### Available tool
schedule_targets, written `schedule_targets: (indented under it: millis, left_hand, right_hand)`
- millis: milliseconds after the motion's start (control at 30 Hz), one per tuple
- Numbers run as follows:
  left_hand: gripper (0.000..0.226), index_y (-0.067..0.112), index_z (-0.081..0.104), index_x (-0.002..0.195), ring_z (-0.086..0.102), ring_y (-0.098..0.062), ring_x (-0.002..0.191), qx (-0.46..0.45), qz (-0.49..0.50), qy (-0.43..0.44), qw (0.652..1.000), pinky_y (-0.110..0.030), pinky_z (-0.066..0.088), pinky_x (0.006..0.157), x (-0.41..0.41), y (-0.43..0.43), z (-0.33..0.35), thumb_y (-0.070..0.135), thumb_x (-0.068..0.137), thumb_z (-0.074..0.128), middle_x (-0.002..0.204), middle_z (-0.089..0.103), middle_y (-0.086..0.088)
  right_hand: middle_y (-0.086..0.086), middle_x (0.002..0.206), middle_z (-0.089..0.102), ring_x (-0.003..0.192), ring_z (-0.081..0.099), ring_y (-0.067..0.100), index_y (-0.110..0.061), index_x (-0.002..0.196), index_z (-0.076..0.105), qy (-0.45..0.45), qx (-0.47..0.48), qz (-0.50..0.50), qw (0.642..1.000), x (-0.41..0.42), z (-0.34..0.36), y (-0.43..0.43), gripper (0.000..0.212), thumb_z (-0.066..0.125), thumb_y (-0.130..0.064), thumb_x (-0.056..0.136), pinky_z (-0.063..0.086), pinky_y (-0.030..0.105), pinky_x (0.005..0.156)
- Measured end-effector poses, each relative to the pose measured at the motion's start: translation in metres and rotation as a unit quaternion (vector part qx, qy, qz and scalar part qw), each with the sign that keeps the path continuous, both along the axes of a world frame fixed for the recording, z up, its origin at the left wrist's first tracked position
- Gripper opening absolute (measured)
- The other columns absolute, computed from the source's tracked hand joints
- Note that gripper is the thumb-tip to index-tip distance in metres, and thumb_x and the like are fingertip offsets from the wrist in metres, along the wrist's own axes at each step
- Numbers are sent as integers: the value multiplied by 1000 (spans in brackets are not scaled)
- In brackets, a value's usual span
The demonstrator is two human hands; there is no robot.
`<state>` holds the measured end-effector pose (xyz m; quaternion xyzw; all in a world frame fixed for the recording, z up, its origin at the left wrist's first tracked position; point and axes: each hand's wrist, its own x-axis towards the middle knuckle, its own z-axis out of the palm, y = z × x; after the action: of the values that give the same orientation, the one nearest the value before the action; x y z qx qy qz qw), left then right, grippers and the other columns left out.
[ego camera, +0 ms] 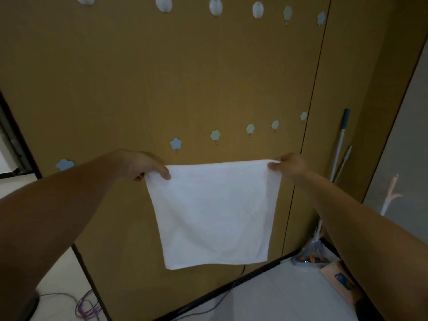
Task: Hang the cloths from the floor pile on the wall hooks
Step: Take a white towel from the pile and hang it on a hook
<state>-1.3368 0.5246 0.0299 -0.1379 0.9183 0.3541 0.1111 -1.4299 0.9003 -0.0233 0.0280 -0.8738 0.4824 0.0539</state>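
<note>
A square white cloth (214,212) hangs spread flat in front of the brown wall (139,77). My left hand (143,164) pinches its top left corner and my right hand (289,165) pinches its top right corner. Just above the cloth runs a lower row of small hooks: a blue flower hook (176,144), pale green hexagon hooks (215,135) further right, another blue flower hook (65,164) to the left. An upper row of white oval hooks (215,6) crosses the top of the view. All hooks in sight are bare. The floor pile is out of view.
A mop handle (340,144) and a thinner stick lean in the right corner. Below them lie a plastic bag with small items (311,257) and a cardboard box (340,279). Purple cables (86,306) trail on the white tiled floor at lower left.
</note>
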Motion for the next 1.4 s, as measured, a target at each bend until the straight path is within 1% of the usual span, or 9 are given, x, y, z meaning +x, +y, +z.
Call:
schedule_targets:
  millis: [633, 800, 900, 933, 967, 1000, 1133, 1233, 1400]
  left_hand:
    - [19, 2, 61, 72, 57, -27, 78, 9, 173, 265, 949, -36, 46, 70, 7, -2, 21, 13, 76, 77, 75, 59, -10]
    - [21, 5, 64, 85, 57, -28, 75, 58, 284, 385, 876, -29, 43, 55, 21, 11, 33, 26, 81, 62, 74, 58, -8]
    - [41, 0, 65, 104, 62, -33, 92, 163, 327, 424, 829, -42, 52, 70, 30, 16, 38, 24, 71, 65, 96, 63, -21]
    - [40, 2, 64, 103, 62, -30, 89, 171, 334, 441, 815, -42, 51, 66, 33, 17, 39, 23, 68, 65, 85, 49, 1]
    - [36, 4, 63, 102, 61, -26, 83, 167, 336, 453, 809, -38, 50, 61, 36, 18, 39, 20, 70, 64, 114, 57, -21]
    - [27, 9, 61, 100, 58, -20, 75, 159, 335, 461, 806, -31, 45, 55, 39, 18, 38, 17, 75, 63, 78, 58, -10]
    - [12, 18, 51, 93, 48, -15, 65, 113, 320, 462, 819, -25, 38, 55, 52, 9, 34, 11, 83, 53, 76, 51, 1]
    - [13, 21, 59, 81, 54, -19, 76, 105, 308, 461, 825, -30, 41, 68, 67, -6, 37, 13, 86, 50, 76, 58, 3]
    - [40, 26, 71, 75, 64, -11, 78, 48, 208, 379, 900, -28, 49, 67, 91, -38, 46, 65, 63, 69, 79, 69, 9]
  right_hand:
    - [25, 102, 61, 103, 55, 39, 3, 96, 61, 95, 101, -23, 990, -19, 41, -39, 40, 30, -21, 102, 43, 42, 90]
    - [3, 66, 47, 63, 45, 20, -6, 79, 56, 107, -205, -15, 973, -19, 52, -73, 28, 43, -21, 98, 34, 26, 53]
    - [10, 87, 50, 79, 46, 21, -9, 96, 53, 52, -246, 11, 968, -20, 63, -94, 16, 41, -20, 99, 40, 29, 66]
    - [12, 96, 49, 85, 45, 21, -7, 105, 54, 48, -236, 24, 970, -22, 65, -100, 19, 40, -19, 99, 39, 31, 73]
    - [13, 99, 50, 87, 45, 21, -1, 114, 55, 52, -227, 36, 972, -22, 67, -105, 28, 41, -20, 99, 38, 31, 75]
    - [13, 101, 52, 86, 48, 20, 2, 118, 54, 58, -227, 51, 971, -20, 68, -111, 34, 45, -23, 98, 39, 29, 75]
    - [-10, 98, 62, 82, 59, 6, -22, 97, 58, 71, -250, 213, 942, 2, 69, -133, 46, 82, -49, 68, 47, 22, 68]
    - [-9, 100, 68, 86, 67, 10, -25, 98, 66, 84, -115, 320, 937, 9, 69, -148, 57, 91, -45, 52, 56, 29, 75]
    - [-1, 72, 65, 63, 60, 13, -13, 78, 66, 105, -144, 326, 928, 21, 78, -194, 34, 87, -37, 64, 45, 27, 60]
